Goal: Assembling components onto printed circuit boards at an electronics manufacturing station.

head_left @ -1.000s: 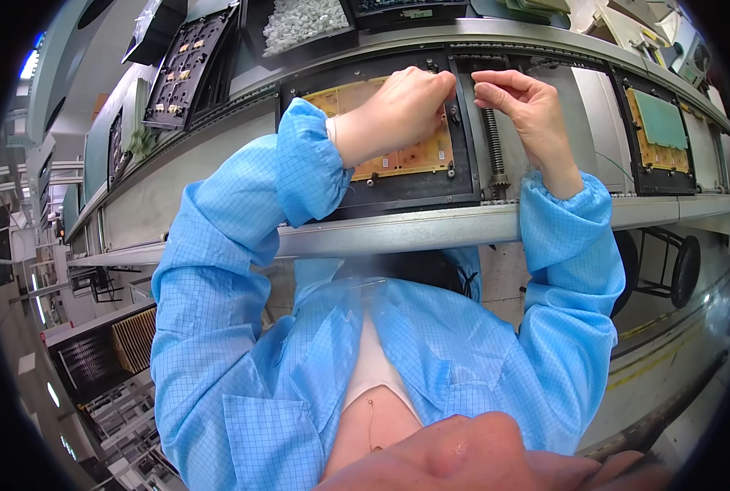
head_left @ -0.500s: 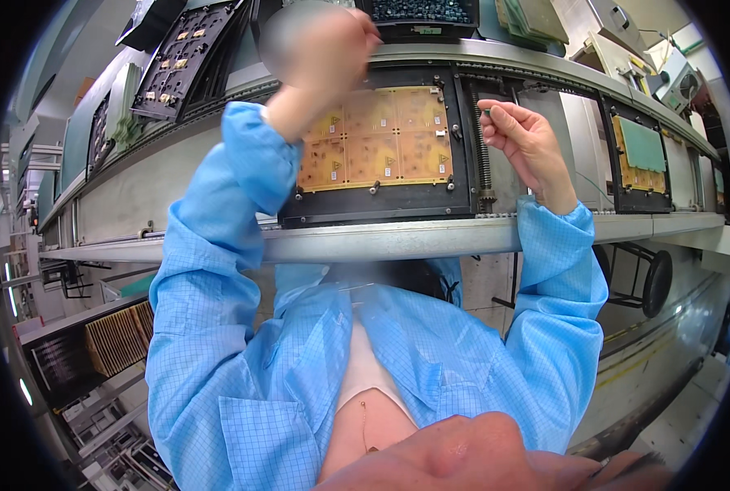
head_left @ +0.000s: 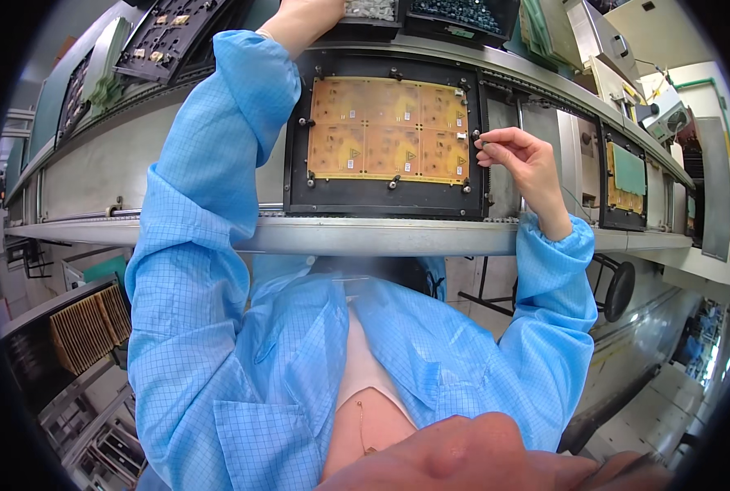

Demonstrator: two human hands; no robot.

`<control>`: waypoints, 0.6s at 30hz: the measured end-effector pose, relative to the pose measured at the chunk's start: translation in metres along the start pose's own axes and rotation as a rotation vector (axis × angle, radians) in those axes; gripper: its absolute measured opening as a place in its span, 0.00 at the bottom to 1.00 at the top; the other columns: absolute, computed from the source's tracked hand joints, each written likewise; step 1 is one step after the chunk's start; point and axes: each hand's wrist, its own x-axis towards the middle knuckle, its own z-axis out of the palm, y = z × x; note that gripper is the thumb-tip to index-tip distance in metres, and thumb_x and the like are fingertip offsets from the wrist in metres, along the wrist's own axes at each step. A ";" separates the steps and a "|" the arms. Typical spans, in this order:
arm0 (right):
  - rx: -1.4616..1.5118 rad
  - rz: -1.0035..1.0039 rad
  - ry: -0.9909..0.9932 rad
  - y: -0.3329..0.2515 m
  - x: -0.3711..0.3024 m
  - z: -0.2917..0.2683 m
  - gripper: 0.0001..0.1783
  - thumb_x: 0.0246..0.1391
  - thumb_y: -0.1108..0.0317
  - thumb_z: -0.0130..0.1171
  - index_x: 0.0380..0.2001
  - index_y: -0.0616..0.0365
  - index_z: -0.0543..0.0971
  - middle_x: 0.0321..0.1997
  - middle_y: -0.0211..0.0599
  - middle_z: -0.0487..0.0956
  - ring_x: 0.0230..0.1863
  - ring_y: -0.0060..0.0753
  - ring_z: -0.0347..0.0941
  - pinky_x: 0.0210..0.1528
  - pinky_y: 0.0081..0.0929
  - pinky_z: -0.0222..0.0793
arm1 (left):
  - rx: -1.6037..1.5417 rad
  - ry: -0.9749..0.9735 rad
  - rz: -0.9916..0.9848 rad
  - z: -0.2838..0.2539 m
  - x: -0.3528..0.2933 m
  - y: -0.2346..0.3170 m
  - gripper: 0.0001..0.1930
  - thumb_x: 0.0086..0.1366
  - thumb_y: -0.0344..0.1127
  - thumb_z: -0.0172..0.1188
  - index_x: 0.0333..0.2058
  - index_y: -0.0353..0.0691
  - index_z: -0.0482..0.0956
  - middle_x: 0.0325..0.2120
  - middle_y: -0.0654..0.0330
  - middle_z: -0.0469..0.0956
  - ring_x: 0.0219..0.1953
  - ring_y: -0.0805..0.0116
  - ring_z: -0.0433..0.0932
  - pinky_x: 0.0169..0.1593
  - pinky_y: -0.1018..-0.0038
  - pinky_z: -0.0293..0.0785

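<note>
An orange panel of circuit boards (head_left: 393, 131) lies in a black carrier frame (head_left: 381, 199) on the conveyor before me. Two small white connectors (head_left: 461, 135) stand along the panel's right side. My right hand (head_left: 527, 168) is just right of the carrier, thumb and fingers pinched on a small dark part (head_left: 484, 145). Above the panel's far left, my left hand (head_left: 309, 18) reaches to a bin of small white parts (head_left: 370, 10). Its fingertips are cut off by the picture's upper edge, so what they hold is hidden.
A black bin of dark blue parts (head_left: 459, 15) stands beyond the conveyor. Another carrier with a board and green sheet (head_left: 628, 170) sits farther right. Black fixtures (head_left: 164, 37) lean at the far left. The metal conveyor rail (head_left: 381, 233) runs along my side.
My left hand has moved up and away from over the panel to the white parts' bin. My right hand stays pinched, now closer to the carrier's right edge. The view has shifted slightly.
</note>
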 end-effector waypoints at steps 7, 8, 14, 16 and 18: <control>-0.182 -0.053 0.032 -0.004 -0.010 -0.004 0.10 0.63 0.75 0.59 0.45 0.69 0.80 0.40 0.41 0.83 0.38 0.25 0.80 0.43 0.21 0.78 | 0.048 0.105 0.152 -0.006 -0.007 0.018 0.05 0.53 0.28 0.60 0.21 0.37 0.83 0.24 0.44 0.81 0.32 0.49 0.84 0.38 0.60 0.81; -0.245 -0.103 0.040 -0.004 -0.011 -0.005 0.09 0.63 0.75 0.59 0.44 0.69 0.80 0.39 0.39 0.83 0.37 0.24 0.80 0.42 0.20 0.77 | 0.039 0.105 0.150 -0.006 -0.007 0.022 0.05 0.53 0.28 0.60 0.21 0.37 0.83 0.24 0.44 0.81 0.32 0.49 0.84 0.38 0.60 0.81; -0.319 -0.011 0.150 -0.012 -0.013 0.002 0.07 0.61 0.75 0.60 0.41 0.65 0.83 0.35 0.31 0.81 0.35 0.20 0.76 0.40 0.17 0.73 | 0.062 0.203 0.248 -0.009 -0.012 0.021 0.04 0.54 0.26 0.57 0.24 0.39 0.81 0.26 0.47 0.80 0.35 0.50 0.80 0.43 0.60 0.76; -0.488 -0.066 0.172 -0.019 -0.014 0.007 0.07 0.60 0.75 0.61 0.40 0.64 0.83 0.33 0.31 0.80 0.34 0.19 0.75 0.38 0.17 0.71 | -0.043 0.270 0.198 -0.003 -0.009 0.019 0.03 0.54 0.26 0.56 0.28 0.38 0.78 0.28 0.48 0.78 0.37 0.49 0.78 0.45 0.60 0.74; -0.657 -0.119 0.197 -0.023 -0.015 0.012 0.06 0.59 0.74 0.62 0.39 0.63 0.84 0.31 0.31 0.79 0.32 0.18 0.74 0.36 0.17 0.70 | -0.063 0.358 0.235 0.001 -0.008 0.018 0.03 0.54 0.26 0.56 0.29 0.38 0.76 0.28 0.48 0.78 0.37 0.49 0.78 0.44 0.60 0.74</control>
